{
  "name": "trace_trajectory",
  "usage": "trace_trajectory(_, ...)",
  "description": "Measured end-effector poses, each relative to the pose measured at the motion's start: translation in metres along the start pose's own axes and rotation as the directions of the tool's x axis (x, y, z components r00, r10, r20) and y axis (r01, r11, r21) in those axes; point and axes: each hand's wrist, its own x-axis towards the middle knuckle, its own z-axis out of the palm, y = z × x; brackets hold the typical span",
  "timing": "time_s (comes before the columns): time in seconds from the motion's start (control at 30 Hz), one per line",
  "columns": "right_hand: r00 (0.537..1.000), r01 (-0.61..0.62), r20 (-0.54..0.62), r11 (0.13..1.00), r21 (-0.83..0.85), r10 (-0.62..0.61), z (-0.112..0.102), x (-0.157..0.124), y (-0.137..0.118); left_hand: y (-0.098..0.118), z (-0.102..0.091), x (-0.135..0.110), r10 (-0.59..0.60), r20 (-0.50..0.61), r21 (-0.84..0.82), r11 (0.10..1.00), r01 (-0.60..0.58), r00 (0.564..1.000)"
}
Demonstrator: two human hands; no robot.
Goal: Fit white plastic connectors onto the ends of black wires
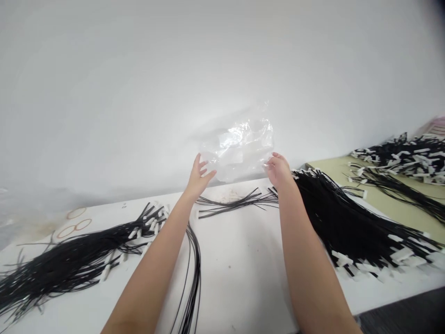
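Note:
A clear plastic bag (239, 144) hangs in front of the wall above the far table edge, glossy and wrinkled. My right hand (277, 169) grips its lower right edge, with the fingers closed on the film. At the bag's left edge is my left hand (200, 178), its fingers and thumb spread apart; whether the fingertips touch the film I cannot tell. Below the bag, a small bunch of thin black cables (239, 202) with white end tags lies across the table. Another loose strand of black cables (195, 273) runs beside my left forearm.
On the white table (239, 269), a heap of black cables (69, 255) lies left and a larger pile (333, 218) lies right. Rubber bands (74, 227) rest at the back left. More tagged cables (410, 157) cover a yellowish surface (330, 164) at far right. The wall (174, 69) stands behind.

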Motion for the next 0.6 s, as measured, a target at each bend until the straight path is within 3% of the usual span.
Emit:
trace_trajectory(0.17, 0.996, 0.013, -0.077, 0.943, -0.332, -0.041, -0.001, -0.004, 0.005, 0.002, 0.013, 0.021, 0.147, -0.114, 0.143, 0.981, -0.130, 0.982)
trace_trajectory(0.27, 0.998, -0.039, -0.058, 0.880, -0.473, 0.013, -0.007, -0.003, 0.012, -0.006, 0.023, 0.031, 0.193, -0.097, 0.166, 0.970, -0.175, 0.976)
trace_trajectory(0.43, 0.988, -0.115, 0.018, 0.821, -0.560, 0.150, -0.011, -0.002, 0.033, -0.027, 0.038, 0.037, 0.114, -0.036, 0.180, 0.978, -0.105, 0.993)
trace_trajectory(0.6, 0.983, -0.102, 0.061, 0.795, -0.599, 0.172, -0.013, -0.001, 0.047, -0.045, 0.046, 0.041, -0.061, 0.035, 0.287, 0.957, 0.049, 0.998)
